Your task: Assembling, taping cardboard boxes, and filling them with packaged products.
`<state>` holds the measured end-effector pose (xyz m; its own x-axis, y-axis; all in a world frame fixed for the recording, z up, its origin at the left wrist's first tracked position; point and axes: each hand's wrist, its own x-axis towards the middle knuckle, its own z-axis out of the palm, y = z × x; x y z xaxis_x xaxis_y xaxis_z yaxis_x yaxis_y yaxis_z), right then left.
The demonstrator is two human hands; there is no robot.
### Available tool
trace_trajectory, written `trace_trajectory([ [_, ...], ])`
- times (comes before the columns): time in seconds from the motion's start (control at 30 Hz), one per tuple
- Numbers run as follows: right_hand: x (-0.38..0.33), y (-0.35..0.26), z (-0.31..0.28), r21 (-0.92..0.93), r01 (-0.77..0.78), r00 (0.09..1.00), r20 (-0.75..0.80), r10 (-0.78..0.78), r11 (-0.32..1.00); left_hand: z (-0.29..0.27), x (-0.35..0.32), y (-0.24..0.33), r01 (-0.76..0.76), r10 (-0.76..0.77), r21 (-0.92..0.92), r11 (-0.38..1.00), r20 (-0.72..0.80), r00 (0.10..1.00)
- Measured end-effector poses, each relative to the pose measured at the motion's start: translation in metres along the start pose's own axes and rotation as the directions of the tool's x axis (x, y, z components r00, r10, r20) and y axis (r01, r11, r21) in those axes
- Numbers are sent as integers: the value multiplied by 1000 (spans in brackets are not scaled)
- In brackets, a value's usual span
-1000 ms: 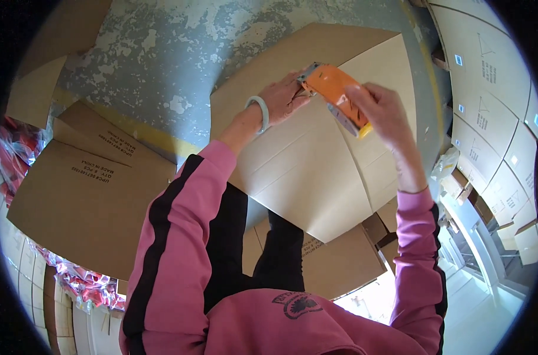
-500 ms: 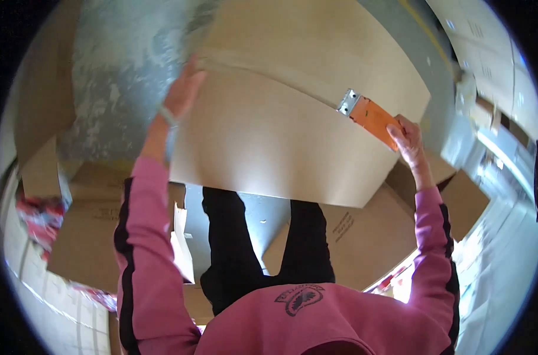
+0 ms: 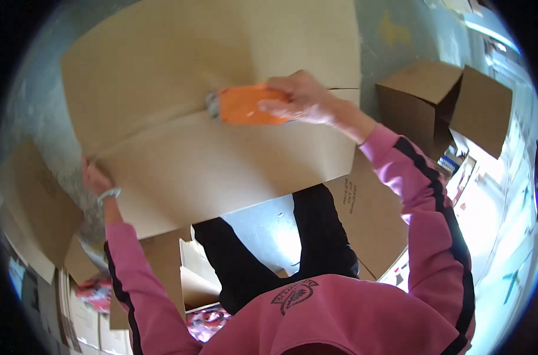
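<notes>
A large brown cardboard box (image 3: 233, 168) stands in front of my legs, its two top flaps meeting along a seam. My right hand (image 3: 301, 97) is closed around an orange tape dispenser (image 3: 245, 105), whose grey metal end is on the seam near the middle of the box. Motion smears that end. A faint strip runs along the seam from there to the left edge. At that edge my left hand (image 3: 96, 177) grips the box, some of its fingers hidden by the side.
An opened cardboard box (image 3: 411, 100) is at the right, its flap standing out. Another box (image 3: 369, 219) lies beside my right leg. More cardboard (image 3: 38, 207) is at the left. Red patterned packages (image 3: 207, 322) sit low, left of my legs. Grey floor (image 3: 260, 228) shows between my legs.
The box appears farther left and turned in the view. My right hand and the tape dispenser have also moved left, and the dispenser now lies nearly level. My left hand sits lower, still at the box's left edge.
</notes>
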<state>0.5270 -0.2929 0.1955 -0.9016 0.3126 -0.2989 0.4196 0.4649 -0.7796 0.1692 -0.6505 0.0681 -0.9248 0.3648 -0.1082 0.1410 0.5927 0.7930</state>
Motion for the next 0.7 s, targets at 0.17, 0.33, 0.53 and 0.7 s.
trace_trajectory([
  [0.17,23,-36,43,-6,67,987,-145,-67,998,-45,50,15,85,-85,48,995,-6,996],
  [0.33,44,-53,55,50,-38,999,-22,39,998,-69,94,13,106,-92,495,863,-52,994],
  [0.53,47,-39,60,45,38,999,-40,-36,998,-51,48,32,35,-29,15,999,-298,954],
  [0.7,43,-42,35,170,-3,996,87,-12,985,-68,60,13,72,-91,-82,994,-246,965],
])
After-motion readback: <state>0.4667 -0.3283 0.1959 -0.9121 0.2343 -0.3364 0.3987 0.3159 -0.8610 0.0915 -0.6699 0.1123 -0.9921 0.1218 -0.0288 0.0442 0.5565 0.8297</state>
